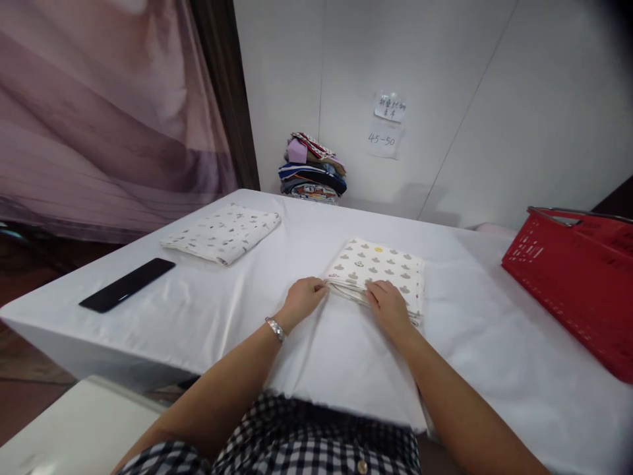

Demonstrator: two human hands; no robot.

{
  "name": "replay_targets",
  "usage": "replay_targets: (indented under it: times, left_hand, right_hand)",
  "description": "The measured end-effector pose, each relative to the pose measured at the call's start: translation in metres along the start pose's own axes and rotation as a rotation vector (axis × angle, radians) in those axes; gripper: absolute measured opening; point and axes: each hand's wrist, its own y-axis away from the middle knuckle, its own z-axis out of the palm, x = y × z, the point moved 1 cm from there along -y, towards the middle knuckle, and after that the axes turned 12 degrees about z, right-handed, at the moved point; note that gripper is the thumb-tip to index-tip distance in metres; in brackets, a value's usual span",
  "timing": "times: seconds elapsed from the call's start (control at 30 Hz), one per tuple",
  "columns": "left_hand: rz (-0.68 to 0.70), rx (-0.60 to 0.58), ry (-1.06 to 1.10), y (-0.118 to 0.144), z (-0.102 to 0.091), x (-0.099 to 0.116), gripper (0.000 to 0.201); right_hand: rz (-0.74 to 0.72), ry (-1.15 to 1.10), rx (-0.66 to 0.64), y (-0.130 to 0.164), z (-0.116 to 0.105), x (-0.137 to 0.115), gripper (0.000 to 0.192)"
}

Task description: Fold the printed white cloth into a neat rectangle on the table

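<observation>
Cloth (378, 270) lies folded mid-tabletop (257, 310); my left hand (304, 297) pinches its near left corner, my right hand (390, 307) presses flat, grip open.

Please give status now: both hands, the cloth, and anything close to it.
Left hand gripping near edge of folded patterned cloth. Right hand flat on it. Cloth lies on white table. Red basket apart, to the right.

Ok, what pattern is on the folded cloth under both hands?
Cream folded cloth printed with rows of small grey shapes, plus one yellow one; the head view shows it.
</observation>
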Motion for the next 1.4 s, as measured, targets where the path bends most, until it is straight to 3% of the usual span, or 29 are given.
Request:
replay_targets:
  times: [0.37,0.53,0.83,1.27,1.4]
  left_hand:
    - [0.068,0.101,-0.117,0.009,0.019,0.011,0.031]
    - [0.158,0.041,-0.301,0.006,0.021,0.013,0.034]
    - [0.098,-0.161,-0.585,-0.013,0.031,0.019,0.026]
    - [0.115,-0.248,-0.606,-0.027,0.034,0.022,0.021]
    - [0.163,-0.256,-0.581,-0.030,0.027,0.020,0.020]
  right_hand:
    - [-0.011,0.006,0.026,-0.006,-0.004,-0.005,0.026]
    - [-0.007,0.012,0.010,-0.008,-0.004,-0.007,0.025]
    - [-0.027,0.035,-0.018,-0.009,-0.001,-0.008,0.022]
    - [-0.036,0.108,-0.064,-0.008,0.003,-0.006,0.020]
    - [-0.045,0.147,-0.069,-0.007,0.002,-0.005,0.020]
